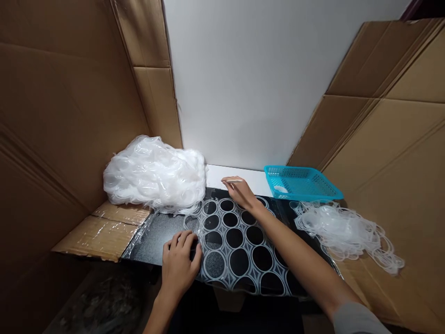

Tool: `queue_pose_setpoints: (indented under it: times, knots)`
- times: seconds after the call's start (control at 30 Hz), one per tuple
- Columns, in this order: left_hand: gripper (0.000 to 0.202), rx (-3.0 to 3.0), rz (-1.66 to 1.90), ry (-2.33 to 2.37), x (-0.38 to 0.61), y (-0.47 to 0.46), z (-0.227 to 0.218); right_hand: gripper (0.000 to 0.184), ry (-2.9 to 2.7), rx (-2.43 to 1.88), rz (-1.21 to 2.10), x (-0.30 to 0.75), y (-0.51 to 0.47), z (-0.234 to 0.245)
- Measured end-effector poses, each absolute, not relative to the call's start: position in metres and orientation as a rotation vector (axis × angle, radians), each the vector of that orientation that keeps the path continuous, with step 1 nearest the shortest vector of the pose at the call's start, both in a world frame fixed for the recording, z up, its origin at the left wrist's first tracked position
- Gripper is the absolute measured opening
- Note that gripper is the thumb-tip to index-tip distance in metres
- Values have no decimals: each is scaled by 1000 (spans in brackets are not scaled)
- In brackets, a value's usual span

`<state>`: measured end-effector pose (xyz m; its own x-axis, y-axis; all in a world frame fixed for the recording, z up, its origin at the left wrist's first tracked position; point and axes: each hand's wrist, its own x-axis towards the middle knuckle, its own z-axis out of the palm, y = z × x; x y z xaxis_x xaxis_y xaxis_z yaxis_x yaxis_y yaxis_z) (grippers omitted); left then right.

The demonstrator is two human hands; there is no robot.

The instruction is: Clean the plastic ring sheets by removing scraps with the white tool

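A clear plastic sheet with rows of round holes (225, 250) lies on the black tabletop. My left hand (181, 260) rests at its left edge, palm down, thumb apart from the bent fingers. Above the sheet's far edge is my right hand (240, 191), its fingers closed on a thin white piece (232, 181). That piece shows as a narrow strip; I cannot tell whether it is a stick or a disc seen edge-on. To the left rises a large heap of clear, round-patterned plastic sheets (156, 176).
A blue plastic basket (302, 185) stands at the back right with a small white piece (280, 189) inside. In front of it lies a pile of clear ring-shaped plastic scraps (340, 229). Cardboard panels (392, 120) flank both sides, and a white wall (243, 83) closes the back.
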<state>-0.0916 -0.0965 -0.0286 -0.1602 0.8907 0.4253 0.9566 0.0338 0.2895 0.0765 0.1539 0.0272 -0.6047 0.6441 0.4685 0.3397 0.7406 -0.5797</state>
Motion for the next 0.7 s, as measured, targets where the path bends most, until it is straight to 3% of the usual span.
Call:
queue_pose_setpoints:
  times: [0.2,0.37,0.7]
  knots:
    - [23,-1913,-855,-2165,-88,-97,-24,23,-2322,-493,960,84,108,-9]
    - [38,-2223,-870,-2038,-65,-93,-27,19,-2270,-570,1149,86,78,-24]
    - [38,-2187,-769,-2098,-50,-89,-30,16,-2297,-612,1191,89,81,-25]
